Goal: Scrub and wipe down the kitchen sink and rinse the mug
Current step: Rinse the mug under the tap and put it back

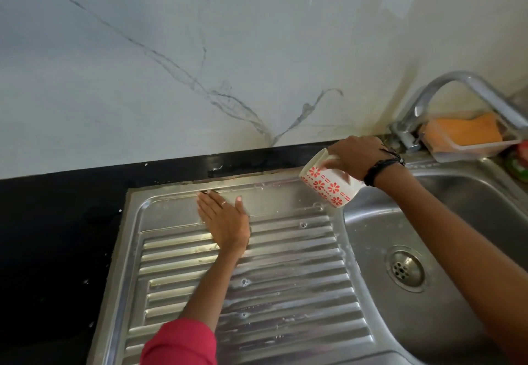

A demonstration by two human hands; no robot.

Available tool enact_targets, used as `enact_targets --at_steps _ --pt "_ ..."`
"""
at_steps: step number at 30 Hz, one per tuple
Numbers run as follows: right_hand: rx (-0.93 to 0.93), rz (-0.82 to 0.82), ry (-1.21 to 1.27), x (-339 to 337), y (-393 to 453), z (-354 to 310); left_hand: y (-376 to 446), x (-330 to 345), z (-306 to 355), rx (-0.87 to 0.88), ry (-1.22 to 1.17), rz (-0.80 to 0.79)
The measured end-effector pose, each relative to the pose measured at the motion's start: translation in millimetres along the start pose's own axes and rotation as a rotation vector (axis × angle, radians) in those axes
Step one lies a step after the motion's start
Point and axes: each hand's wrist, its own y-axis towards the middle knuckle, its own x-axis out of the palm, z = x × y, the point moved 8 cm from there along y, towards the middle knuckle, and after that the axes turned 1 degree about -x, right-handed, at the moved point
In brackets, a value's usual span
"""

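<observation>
Right hand [355,156] grips mug [328,183], mouth tipped left

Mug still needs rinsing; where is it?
Head view, right of centre: the right hand holds the mug tilted over the drainboard's back corner, beside the basin.

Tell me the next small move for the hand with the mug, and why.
Probably tip the mug a little further so water runs onto the draining board. The right hand holds it tilted, mouth toward the board's back edge, where the left hand lies flat with straight fingers, seemingly rubbing that strip. Suds streak the ribs.
</observation>
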Motion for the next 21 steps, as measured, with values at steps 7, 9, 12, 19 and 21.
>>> enact_targets --at_steps 7,9,12,19,21 --pt "-0.070 -0.020 -0.181 10.9 -3.4 4.9 -55.2 49.7 102.1 0.544 0.088 -0.159" --pt "-0.053 -0.009 -0.131 13.8 -11.5 8.7 -77.9 62.1 129.8 0.753 0.109 -0.299" --pt "0.014 0.047 0.055 16.6 -26.5 17.8 -78.3 60.6 133.7 0.787 0.012 -0.412" --pt "0.054 0.195 0.332 7.4 -37.7 -1.7 -40.6 -17.9 15.7 0.579 -0.269 -0.177" --pt "-0.007 0.187 0.347 1.9 -30.8 -26.4 -22.5 -42.7 -38.8 0.455 -0.246 -0.097"
